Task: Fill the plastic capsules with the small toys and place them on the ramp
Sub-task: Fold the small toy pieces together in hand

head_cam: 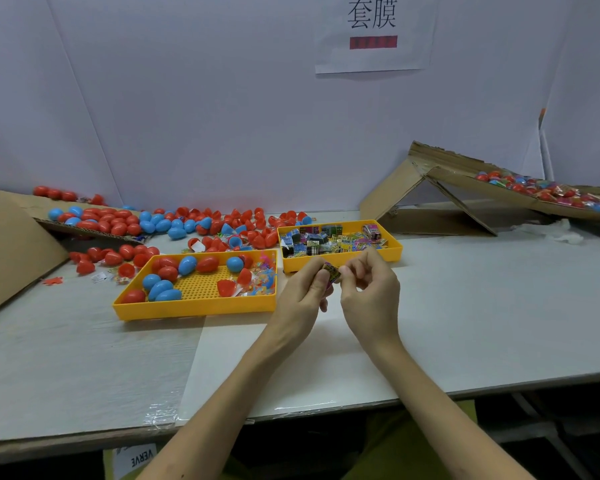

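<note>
A: How far along?
B: Many filled capsules [548, 190] lie on the ramp [465, 174], right of the hands; heaps of loose capsules [118, 221] wait to the left.
A: Now?
B: Left hand [303, 289] and right hand [369, 292] both pinch one toy packet [331, 271], not yet in a capsule.

The capsule tray [194, 309] sits at eight o'clock of the toy tray [392, 253]; the ramp [458, 181], at two o'clock, apparently carries filled capsules [534, 188].

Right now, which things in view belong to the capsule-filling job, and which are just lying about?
Job: small packet pinched by left hand and right hand; packet tray; capsule tray; capsule pile; cardboard ramp.
Lying about: wall sign; white wad; red scrap.
</note>
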